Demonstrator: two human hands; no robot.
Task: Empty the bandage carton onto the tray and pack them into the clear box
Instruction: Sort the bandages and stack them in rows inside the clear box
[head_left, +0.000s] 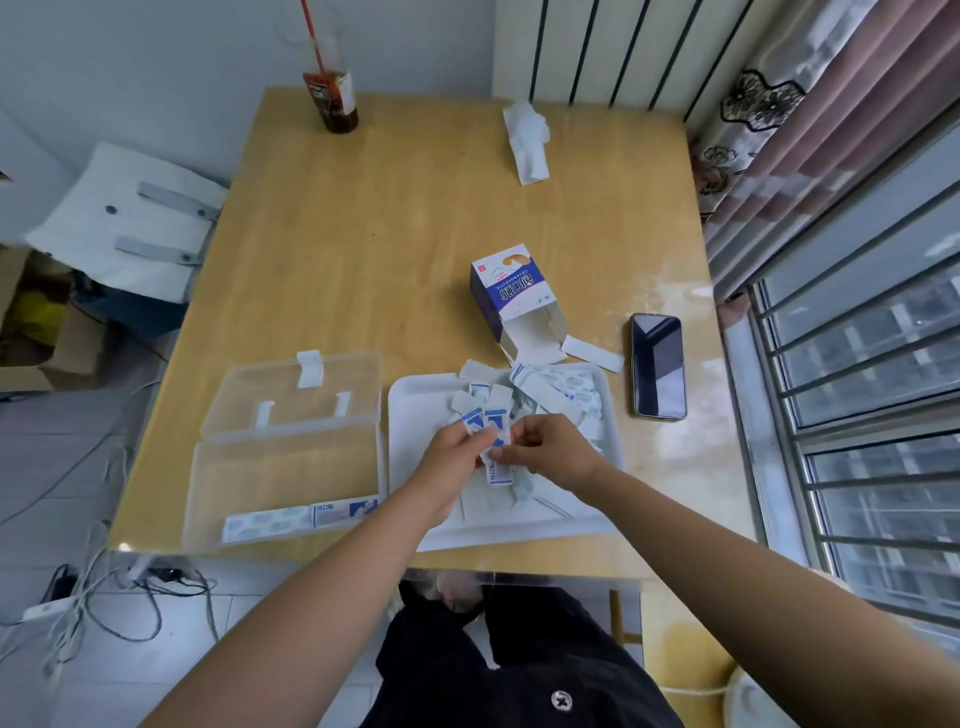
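A white tray (410, 415) near the table's front edge holds several wrapped bandages (563, 395) in a loose pile. Over the tray's middle, my left hand (457, 452) and my right hand (550, 449) together hold a small stack of blue-and-white bandages (491, 426), fingers pinching it from both sides. The bandage carton (506, 296) lies on its side behind the tray, its open flaps facing the tray. Left of the tray sits the clear box (280, 467) with its lid (291, 389) folded back; a row of bandages (301, 517) lies along its front wall.
A black phone (657, 364) lies right of the tray. A crumpled tissue (527, 137) and a dark drink bottle (332, 98) with a red straw stand at the table's far side. A loose bandage (592, 353) lies beside the carton. Window bars run along the right.
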